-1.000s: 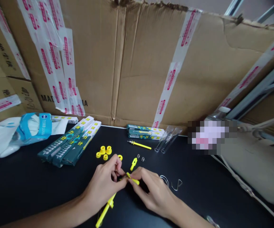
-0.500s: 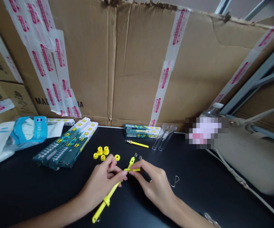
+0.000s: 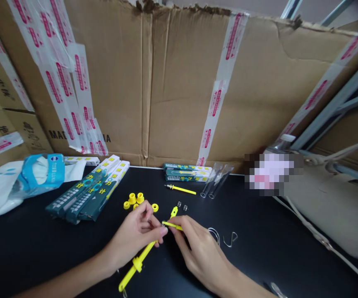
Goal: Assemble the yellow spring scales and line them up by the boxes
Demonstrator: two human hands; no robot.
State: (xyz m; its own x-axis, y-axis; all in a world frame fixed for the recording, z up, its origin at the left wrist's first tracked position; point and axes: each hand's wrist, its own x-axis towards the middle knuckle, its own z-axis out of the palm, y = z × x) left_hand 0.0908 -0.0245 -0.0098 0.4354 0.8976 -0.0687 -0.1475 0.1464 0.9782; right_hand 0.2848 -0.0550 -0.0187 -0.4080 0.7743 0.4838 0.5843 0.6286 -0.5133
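Observation:
Between my hands, a slim yellow plastic rod (image 3: 173, 226) is pinched by the thumb and forefinger of my right hand (image 3: 199, 244). The rod's left end meets a small metal wire piece (image 3: 163, 223) at the fingertips of my left hand (image 3: 138, 231), which is closed; whether it is a hook or a spring end I cannot tell. A longer yellow stick with a collar (image 3: 137, 264) runs out from under my left hand toward me. Just beyond the fingers lies a flat yellow tip with holes (image 3: 174, 212), with two small springs (image 3: 182, 206) beside it.
Several yellow caps (image 3: 132, 198) lie beyond my left hand. Farther back are a yellow rod with a metal end (image 3: 181, 190), clear tubes (image 3: 211, 186), and green-and-white boxes (image 3: 88, 190). Bent wire hooks (image 3: 230, 239) lie to the right, near a beige bag (image 3: 324, 207).
My right hand has shifted slightly down, and the rod's left end now shows against the metal wire piece. The view has moved a little, exposing more wire behind my right hand.

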